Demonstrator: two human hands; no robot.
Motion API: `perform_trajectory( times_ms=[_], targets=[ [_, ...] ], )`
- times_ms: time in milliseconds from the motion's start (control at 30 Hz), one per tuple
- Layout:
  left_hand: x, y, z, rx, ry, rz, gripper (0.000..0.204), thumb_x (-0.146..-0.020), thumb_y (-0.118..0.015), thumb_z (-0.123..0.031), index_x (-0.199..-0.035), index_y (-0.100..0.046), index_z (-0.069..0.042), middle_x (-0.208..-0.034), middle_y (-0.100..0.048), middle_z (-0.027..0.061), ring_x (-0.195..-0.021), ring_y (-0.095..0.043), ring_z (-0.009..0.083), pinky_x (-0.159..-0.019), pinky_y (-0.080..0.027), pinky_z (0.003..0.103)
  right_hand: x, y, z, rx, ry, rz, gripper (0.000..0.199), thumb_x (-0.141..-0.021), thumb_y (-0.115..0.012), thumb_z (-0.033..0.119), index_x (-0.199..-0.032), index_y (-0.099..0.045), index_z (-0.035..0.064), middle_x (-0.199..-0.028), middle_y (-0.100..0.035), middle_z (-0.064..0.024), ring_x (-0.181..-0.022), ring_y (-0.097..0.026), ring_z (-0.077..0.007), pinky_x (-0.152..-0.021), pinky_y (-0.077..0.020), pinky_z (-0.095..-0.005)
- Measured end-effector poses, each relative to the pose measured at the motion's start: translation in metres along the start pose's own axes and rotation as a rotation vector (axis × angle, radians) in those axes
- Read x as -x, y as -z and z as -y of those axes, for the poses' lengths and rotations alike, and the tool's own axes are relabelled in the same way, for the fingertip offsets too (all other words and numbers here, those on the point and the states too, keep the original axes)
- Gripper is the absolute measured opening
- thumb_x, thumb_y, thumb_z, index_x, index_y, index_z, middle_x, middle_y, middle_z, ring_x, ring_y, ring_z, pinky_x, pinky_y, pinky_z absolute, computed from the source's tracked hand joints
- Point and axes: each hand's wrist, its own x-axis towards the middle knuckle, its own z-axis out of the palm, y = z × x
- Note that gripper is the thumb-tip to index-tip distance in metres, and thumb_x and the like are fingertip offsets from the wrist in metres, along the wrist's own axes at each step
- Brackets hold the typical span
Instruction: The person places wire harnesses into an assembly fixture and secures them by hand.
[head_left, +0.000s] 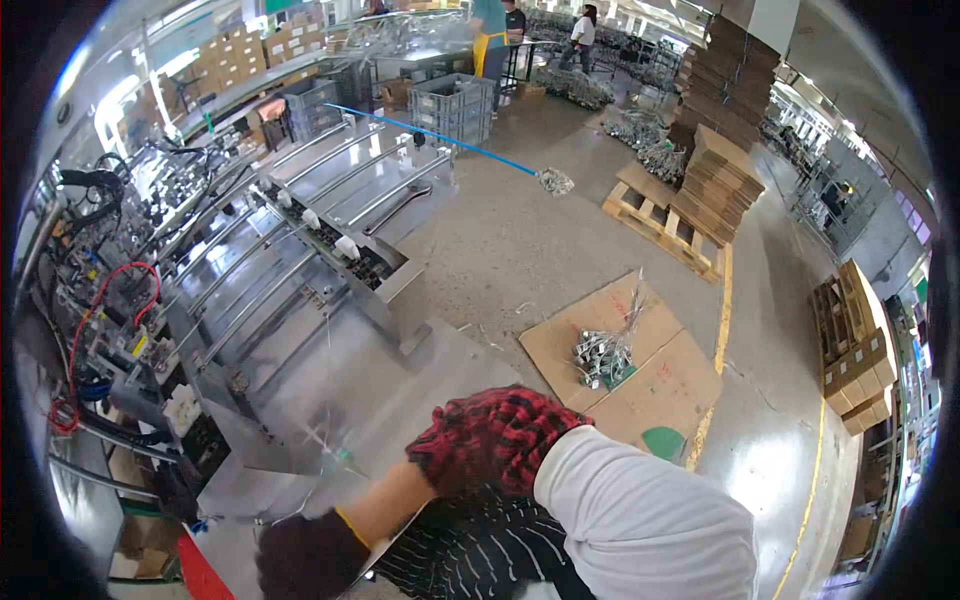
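Both of my hands are together in front of my body in red-and-black plaid gloves, slightly blurred. My right hand point(530, 430), at the end of a white sleeve point(650, 515), overlaps my left hand point(445, 450). The left forearm point(390, 503) is bare between the glove and a dark, yellow-edged covering point(310, 555). The fingers run into one another in the plaid, so I cannot make out their pose or anything inside them. Below them is black clothing with white streaks point(480, 550). A metal tabletop point(390, 390) lies just beyond.
A machine point(110, 330) with hoses and metal rails stands left. On the floor, flattened cardboard point(550, 345) bears a pile of small metal parts point(600, 360). Farther off are a blue-handled mop point(555, 181), grey crates point(450, 110), stacked cardboard on a pallet point(650, 215) and several people.
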Motion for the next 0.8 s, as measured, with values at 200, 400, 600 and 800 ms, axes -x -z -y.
perform_trajectory(
  times_ms=[200,400,600,800],
  targets=[
    [-0.007,-0.072,-0.014,0.530,-0.168,0.030,0.035,-0.088,-0.061,-0.029,-0.114,-0.062,-0.005,-0.087,-0.066,0.0100,-0.071,-0.064,0.0231,-0.063,-0.052,0.035,0.102,-0.015,-0.028,-0.690,-0.623,0.108,0.069,-0.080,-0.067,0.035,-0.137,-0.042,0.0047,-0.139,-0.043,-0.0212,-0.132,-0.037,-0.0335,-0.108,-0.0301,-0.0448],
    [-0.029,-0.009,0.032,-0.028,-0.108,0.287,0.052,-0.065,-0.081,-0.024,-0.107,-0.058,-0.003,-0.099,-0.060,0.0172,-0.093,-0.059,0.0365,-0.077,-0.048,0.043,0.152,-0.013,-0.094,0.233,-0.567,0.207,0.036,-0.078,-0.064,0.029,-0.109,-0.062,0.0115,-0.101,-0.064,-0.0114,-0.087,-0.061,-0.0313,-0.072,-0.0477,-0.0465],
    [0.033,0.065,0.174,0.031,0.142,0.155,0.048,-0.065,-0.082,-0.017,-0.101,-0.057,0.003,-0.100,-0.063,0.0189,-0.092,-0.062,0.0327,-0.075,-0.049,0.039,0.135,-0.006,-0.091,0.255,-0.479,0.286,0.037,-0.078,-0.063,0.027,-0.110,-0.060,0.0072,-0.098,-0.063,-0.0117,-0.087,-0.060,-0.0335,-0.077,-0.0478,-0.0445],
    [0.040,0.055,0.117,0.201,0.342,0.226,0.053,-0.064,-0.083,-0.017,-0.107,-0.059,0.003,-0.098,-0.065,0.0162,-0.090,-0.063,0.0291,-0.079,-0.050,0.037,0.074,0.004,-0.031,0.080,-0.389,0.023,0.021,-0.075,-0.064,0.017,-0.094,-0.065,0.0108,-0.098,-0.068,-0.0081,-0.086,-0.063,-0.0290,-0.072,-0.0493,-0.0422]
  ],
)
